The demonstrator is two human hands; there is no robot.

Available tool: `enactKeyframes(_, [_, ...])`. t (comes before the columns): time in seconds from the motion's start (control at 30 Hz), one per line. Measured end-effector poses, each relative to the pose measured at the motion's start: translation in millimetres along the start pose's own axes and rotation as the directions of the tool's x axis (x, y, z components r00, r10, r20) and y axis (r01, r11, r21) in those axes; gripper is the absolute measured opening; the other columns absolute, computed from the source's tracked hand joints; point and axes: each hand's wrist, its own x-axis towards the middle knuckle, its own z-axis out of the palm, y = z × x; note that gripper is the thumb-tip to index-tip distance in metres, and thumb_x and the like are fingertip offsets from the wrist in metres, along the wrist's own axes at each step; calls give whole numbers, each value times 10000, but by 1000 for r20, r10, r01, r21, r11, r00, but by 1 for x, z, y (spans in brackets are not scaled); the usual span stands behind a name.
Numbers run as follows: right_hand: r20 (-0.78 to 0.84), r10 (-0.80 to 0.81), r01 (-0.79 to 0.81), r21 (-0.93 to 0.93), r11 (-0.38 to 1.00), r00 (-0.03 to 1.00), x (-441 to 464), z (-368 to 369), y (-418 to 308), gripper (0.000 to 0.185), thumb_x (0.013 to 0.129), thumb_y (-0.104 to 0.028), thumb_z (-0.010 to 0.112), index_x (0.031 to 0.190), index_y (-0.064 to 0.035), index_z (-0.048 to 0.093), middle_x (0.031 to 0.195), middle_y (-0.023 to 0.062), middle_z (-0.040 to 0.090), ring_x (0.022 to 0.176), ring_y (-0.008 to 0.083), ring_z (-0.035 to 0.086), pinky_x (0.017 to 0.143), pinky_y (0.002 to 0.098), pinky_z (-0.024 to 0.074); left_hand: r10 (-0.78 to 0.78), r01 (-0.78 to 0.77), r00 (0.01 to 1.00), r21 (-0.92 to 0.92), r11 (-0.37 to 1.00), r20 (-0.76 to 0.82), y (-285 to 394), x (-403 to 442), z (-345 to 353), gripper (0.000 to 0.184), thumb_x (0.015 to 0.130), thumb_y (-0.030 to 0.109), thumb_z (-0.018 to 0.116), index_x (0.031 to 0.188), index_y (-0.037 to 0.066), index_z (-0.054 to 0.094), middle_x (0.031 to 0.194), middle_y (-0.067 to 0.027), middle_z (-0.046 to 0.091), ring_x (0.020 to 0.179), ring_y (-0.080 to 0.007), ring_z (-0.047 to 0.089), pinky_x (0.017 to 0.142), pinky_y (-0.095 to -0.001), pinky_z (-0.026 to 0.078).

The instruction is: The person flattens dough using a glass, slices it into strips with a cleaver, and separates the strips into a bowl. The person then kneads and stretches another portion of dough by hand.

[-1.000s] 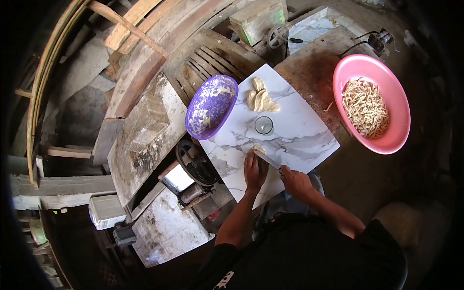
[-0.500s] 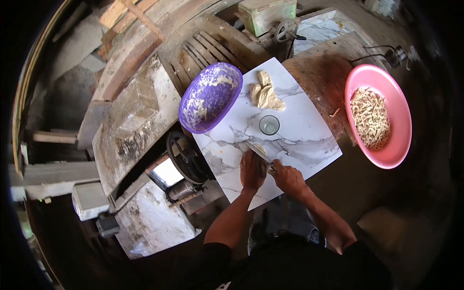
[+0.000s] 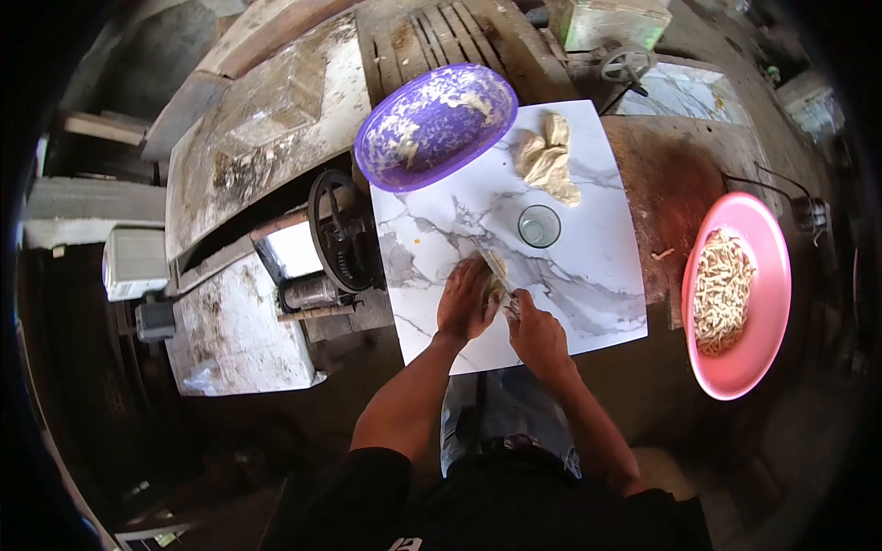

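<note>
My right hand (image 3: pixel 540 338) is closed round the handle of a knife (image 3: pixel 509 296). Its blade points up and left, lying against a small strip of dough (image 3: pixel 499 264). My left hand (image 3: pixel 467 299) is curled over the near part of this dough, just left of the blade, and hides much of it. Both hands are low on a white marble-patterned board (image 3: pixel 588 303). A drinking glass (image 3: pixel 538 226) stands beyond them. Farther back lies a folded lump of dough (image 3: pixel 549 163).
A purple basin (image 3: pixel 432 124) smeared with dough sits at the board's back left. To the right is a pink basin (image 3: pixel 767 294) holding many small dough strips (image 3: pixel 724 294). A machine with a dark wheel (image 3: pixel 340 230) stands close on the left. Another handwheel (image 3: pixel 628 64) is at the back.
The camera view has turned, so the board and basins appear shifted. Both hands stay at the dough with the knife; the left hand's fingers look a little more spread over it.
</note>
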Motion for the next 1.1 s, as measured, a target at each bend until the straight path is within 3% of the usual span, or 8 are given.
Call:
enactKeyframes(0.17, [64,35,-33,-44,998,997,-9,-6,6,409,910,-224,560,1274,-104,416,805,256,662,760,471,642,679,573,491,-21,21,1000,-21,1000,-14,0,1,0,549,801,236,623,1295,37,486,1401,-138,414,1323,-349,359,1132,-458,269])
enactKeyframes(0.23, [99,45,-39,-62,997,994,-18,-5,14,404,914,-229,556,1272,-104,418,816,254,664,767,475,639,686,571,491,-4,3,1000,-51,999,-30,1,0,-1,487,834,269,592,1246,18,520,1355,-194,435,1313,-386,358,1122,-485,259])
enactKeyframes(0.47, [29,119,-120,32,992,992,-65,-3,35,353,930,-258,560,1236,-102,477,877,244,673,840,455,638,727,545,494,-89,89,996,-71,994,9,2,-2,-2,494,869,264,578,1285,13,484,1367,-176,428,1326,-351,358,1129,-475,258])
enactKeyframes(0.63, [77,197,-199,29,979,977,-86,-8,38,344,933,-255,573,1229,-95,504,914,239,678,849,453,636,711,518,500,-28,26,997,-33,999,-73,0,-2,-3,427,892,260,564,1237,17,496,1352,-160,434,1314,-342,370,1123,-498,262])
enactKeyframes(0.73, [-14,103,-102,64,993,995,-85,-7,33,343,934,-247,576,1237,-100,510,927,227,681,846,450,637,703,506,503,-65,66,997,26,997,-30,1,-3,-2,428,927,290,506,1274,41,494,1383,-121,429,1342,-298,353,1151,-472,223])
enactKeyframes(0.9, [-98,13,-6,77,997,995,-51,2,17,331,934,-237,573,1231,-105,514,956,202,687,841,416,653,714,485,516,-106,104,994,76,992,18,3,-2,-3,403,897,275,534,1239,63,517,1354,-107,432,1326,-278,353,1145,-464,198])
enactKeyframes(1.1, [-46,2,1,58,998,999,-26,3,7,340,929,-230,572,1235,-104,497,949,185,689,850,402,657,721,493,514,-113,113,993,50,992,17,4,-1,-7,426,893,275,540,1271,82,500,1378,-81,407,1328,-256,335,1139,-463,197])
